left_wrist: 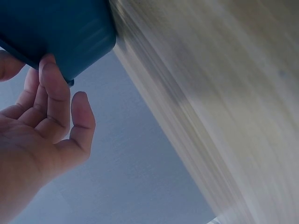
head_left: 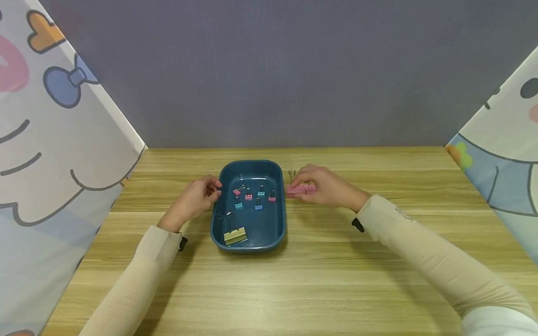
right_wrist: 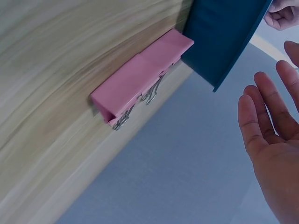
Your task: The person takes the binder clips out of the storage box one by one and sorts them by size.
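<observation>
Wooden bench (head_left: 304, 289) running toward grey back wall. Blue tray (head_left: 279, 224) sitting mid-bench, gold clip (head_left: 234, 235) lying at near end, small clips (head_left: 254, 195) beyond. Left hand (head_left: 197, 197) resting at tray's left rim, fingers (left_wrist: 56, 93) loosely curled, holding nothing. Right hand (head_left: 323, 185) hovering over pink clips (right_wrist: 140, 77) touching tray's right wall, fingers (right_wrist: 261, 107) straight, gripping nothing.

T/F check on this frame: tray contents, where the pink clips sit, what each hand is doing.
1. The blue tray holds several small clips and one large yellow clip. True.
2. The large pink clips lie inside the tray. False: they lie on the wooden table, beside the tray's right wall.
3. The right hand grips a pink clip. False: the right wrist view shows its fingers straight and apart from the clips.
4. The left hand is at the tray's left rim. True.
</observation>
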### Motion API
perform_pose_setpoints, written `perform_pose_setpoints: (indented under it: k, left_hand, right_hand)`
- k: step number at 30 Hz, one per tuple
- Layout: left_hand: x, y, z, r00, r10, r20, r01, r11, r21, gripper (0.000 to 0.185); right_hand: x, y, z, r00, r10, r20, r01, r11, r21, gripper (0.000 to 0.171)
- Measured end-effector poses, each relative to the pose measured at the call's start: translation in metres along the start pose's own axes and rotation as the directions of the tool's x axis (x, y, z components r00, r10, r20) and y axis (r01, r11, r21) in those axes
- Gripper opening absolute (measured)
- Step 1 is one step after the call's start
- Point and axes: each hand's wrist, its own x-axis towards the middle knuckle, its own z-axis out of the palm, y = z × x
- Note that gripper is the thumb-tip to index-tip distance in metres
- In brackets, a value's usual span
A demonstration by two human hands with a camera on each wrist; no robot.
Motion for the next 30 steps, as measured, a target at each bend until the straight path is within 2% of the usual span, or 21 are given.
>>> perform_pose_setpoints:
  k: [9, 19, 25, 30]
  left_hand:
    - [0.0, -0.001, 0.0, 1.0, 0.0, -0.002, 0.0, 1.0, 0.002, 0.015]
    - [0.0, -0.001, 0.002, 1.0, -0.01, -0.01, 0.01, 1.0, 0.009, 0.015]
    - [0.0, -0.002, 0.002, 1.0, -0.006, -0.011, 0.006, 1.0, 0.004, 0.016]
    - [0.001, -0.002, 0.003, 1.0, -0.011, -0.007, 0.011, 1.0, 0.005, 0.016]
  right_hand:
    - [0.007, -0.01, 0.012, 0.999, -0.041, 0.006, 0.041, 0.999, 0.005, 0.021]
    - [0.019, -0.028, 0.025, 0.995, -0.029, 0.09, 0.023, 0.997, 0.073, 0.018]
    - [0.025, -0.035, 0.029, 0.993, -0.067, 0.097, 0.07, 0.997, -0.027, 0.018]
    - [0.031, -0.038, 0.032, 0.989, -0.098, 0.107, 0.104, 0.993, -0.059, 0.017]
